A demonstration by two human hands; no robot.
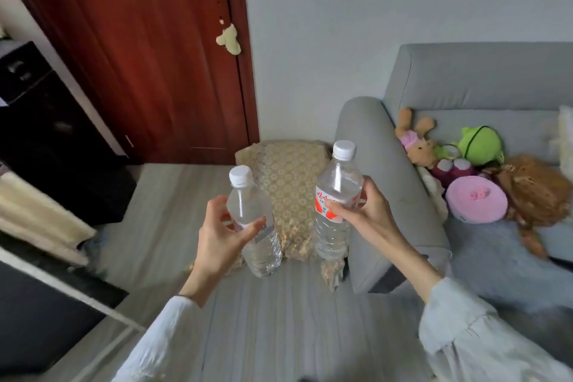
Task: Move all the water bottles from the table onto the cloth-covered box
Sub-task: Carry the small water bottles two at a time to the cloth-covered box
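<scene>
Clear bottles upright above the cloth-covered box (286, 177); left hand (221, 237) grips left bottle (254, 220); right hand (364, 209) grips right bottle (336, 195).

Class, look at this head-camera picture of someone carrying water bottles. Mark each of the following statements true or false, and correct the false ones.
1. Each hand holds one water bottle. True: the left hand grips the left bottle, the right hand grips the right bottle.
2. Both bottles have blue caps. False: both caps are white.
3. The patterned cloth-covered box stands beside the grey sofa.
True.
4. A bottle already stands on the box. False: none is on its top.
5. The soft toys lie on the floor. False: they lie on the sofa.
</scene>
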